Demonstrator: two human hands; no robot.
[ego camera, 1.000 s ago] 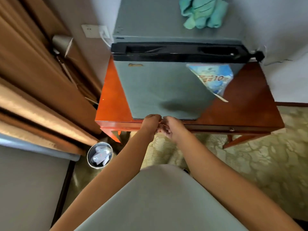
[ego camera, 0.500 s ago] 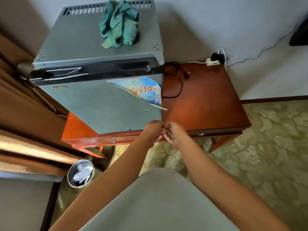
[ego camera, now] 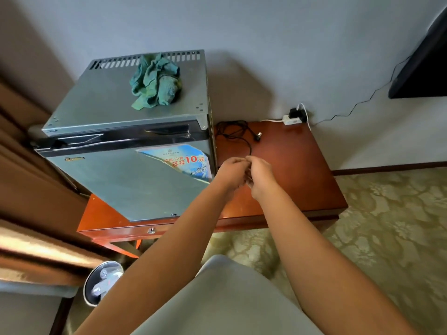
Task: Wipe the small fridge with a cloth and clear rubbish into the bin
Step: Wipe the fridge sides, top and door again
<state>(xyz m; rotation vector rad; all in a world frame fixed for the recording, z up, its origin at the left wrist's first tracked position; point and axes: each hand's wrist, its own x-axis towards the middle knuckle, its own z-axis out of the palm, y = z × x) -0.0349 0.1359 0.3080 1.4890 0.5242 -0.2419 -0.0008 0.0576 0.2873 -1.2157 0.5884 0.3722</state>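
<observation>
The small grey fridge (ego camera: pixel 125 184) stands on the left half of a red-brown wooden table (ego camera: pixel 295 170), with its door closed. A crumpled green cloth (ego camera: pixel 156 81) lies on the fridge top near the back vents. A peeling blue sticker (ego camera: pixel 183 160) hangs on the door's upper right. My left hand (ego camera: pixel 232 172) and my right hand (ego camera: pixel 260 175) meet fingertip to fingertip over the table, just right of the fridge door. Both have curled fingers, and I see nothing between them. The round bin (ego camera: pixel 102 281) sits on the floor at lower left with plastic bottles inside.
A black cable with a loose plug (ego camera: pixel 237 134) lies coiled on the table behind my hands. A white power strip (ego camera: pixel 294 119) sits at the table's back edge. Brown curtains (ego camera: pixel 29 180) hang at left, a dark screen (ego camera: pixel 423 56) at upper right, patterned carpet (ego camera: pixel 387 226) below.
My view has swung right and up, so the fridge top and the table's right half show. My joined hands rose from the table's front edge to beside the fridge door.
</observation>
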